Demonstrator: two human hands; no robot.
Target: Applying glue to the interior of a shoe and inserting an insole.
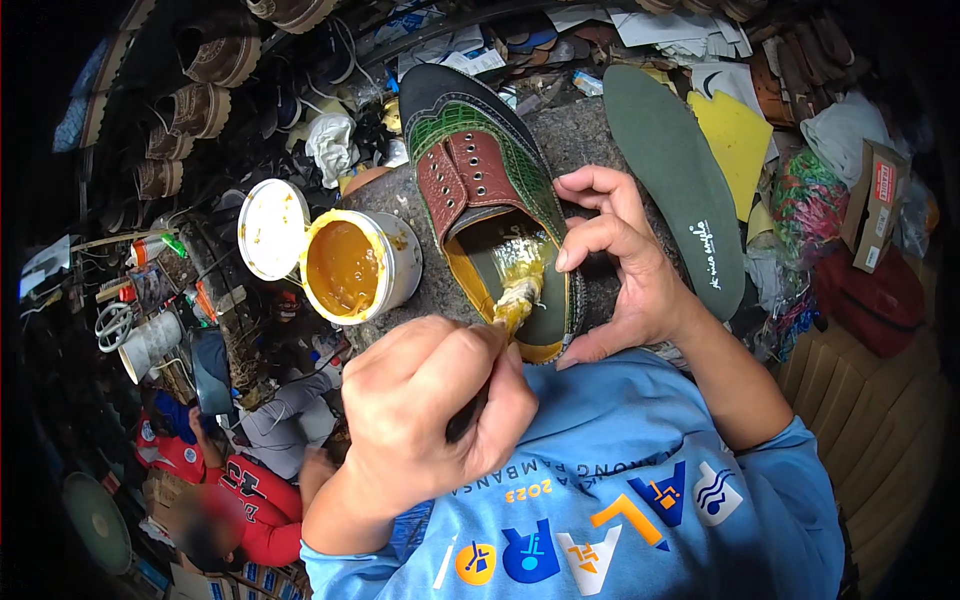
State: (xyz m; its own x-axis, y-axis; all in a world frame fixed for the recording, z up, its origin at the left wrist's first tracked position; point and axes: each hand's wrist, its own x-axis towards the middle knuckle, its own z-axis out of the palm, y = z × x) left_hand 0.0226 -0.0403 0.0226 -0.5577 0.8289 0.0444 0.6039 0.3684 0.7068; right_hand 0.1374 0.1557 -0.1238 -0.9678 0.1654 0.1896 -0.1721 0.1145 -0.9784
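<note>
The left hand [430, 400] is curled tight around the dark handle of one brush [515, 300], whose glue-laden bristles reach into the opening of a single shoe [485, 170] of green, maroon and dark grey leather lying on a grey stone-like block [580, 135]. The right hand [625, 265] grips that shoe's heel side, fingers bent over the rim and thumb below. Just left of the shoe stands one open tin of amber glue [355, 265] with its one lid [270, 228] beside it, and one green insole [675, 180] lies to the right.
</note>
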